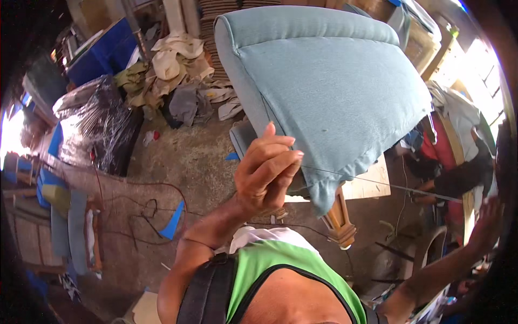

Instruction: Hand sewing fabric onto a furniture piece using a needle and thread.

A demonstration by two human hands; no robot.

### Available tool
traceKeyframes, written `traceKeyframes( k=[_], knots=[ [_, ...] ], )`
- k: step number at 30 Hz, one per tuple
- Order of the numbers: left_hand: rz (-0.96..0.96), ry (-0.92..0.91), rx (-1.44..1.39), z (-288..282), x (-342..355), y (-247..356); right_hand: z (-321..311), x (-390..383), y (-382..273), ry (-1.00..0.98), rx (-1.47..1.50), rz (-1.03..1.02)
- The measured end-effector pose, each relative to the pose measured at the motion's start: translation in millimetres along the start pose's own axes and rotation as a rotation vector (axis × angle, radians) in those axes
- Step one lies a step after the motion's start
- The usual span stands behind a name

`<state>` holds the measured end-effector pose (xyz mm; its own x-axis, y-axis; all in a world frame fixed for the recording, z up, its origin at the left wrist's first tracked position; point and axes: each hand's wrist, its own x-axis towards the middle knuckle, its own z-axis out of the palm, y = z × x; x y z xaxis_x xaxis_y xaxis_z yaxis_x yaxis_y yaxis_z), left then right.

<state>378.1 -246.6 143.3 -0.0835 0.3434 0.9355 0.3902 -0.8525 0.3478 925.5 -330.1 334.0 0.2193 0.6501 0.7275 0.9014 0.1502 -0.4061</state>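
A light blue upholstered seat piece [329, 86], with a rolled edge and a gathered fabric flap at its lower end, lies in front of me over a carved wooden leg [340, 227] and a pale board [369, 181]. My left hand [265, 171] is at its left seam, fingers curled and pinched on a thin thread [377, 181], which stretches taut to the right. My right hand [483, 227] is out at the far right near the thread's other end; its fingers are too blurred to make out.
Plastic-wrapped furniture [100, 129], blue boards [100, 51] and heaped fabric scraps [172, 65] lie at the left. Cords and a blue offcut [172, 221] are on the concrete floor [199, 156]. Another person's dark-clad limb [458, 173] shows at the right beside red upholstery [448, 140].
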Motion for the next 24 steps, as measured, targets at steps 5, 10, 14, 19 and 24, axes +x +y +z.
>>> traceKeyframes(
  k=[5,10,14,19,24],
  knots=[
    [-0.098,0.093,-0.019,6,-10,27,153,97,-89,-0.39,0.433,-0.06],
    [-0.154,0.173,0.152,-31,-18,31,285,91,-237,-0.665,0.724,-0.58],
    [-0.089,0.207,0.085,-32,-21,25,329,68,-305,-0.966,0.656,-0.86],
    [-0.164,0.248,0.045,-50,-30,23,362,23,-359,-1.027,0.515,-0.854],
    [-0.087,0.112,-0.072,-43,-29,25,384,23,-365,-1.046,0.507,-0.843]
  ],
)
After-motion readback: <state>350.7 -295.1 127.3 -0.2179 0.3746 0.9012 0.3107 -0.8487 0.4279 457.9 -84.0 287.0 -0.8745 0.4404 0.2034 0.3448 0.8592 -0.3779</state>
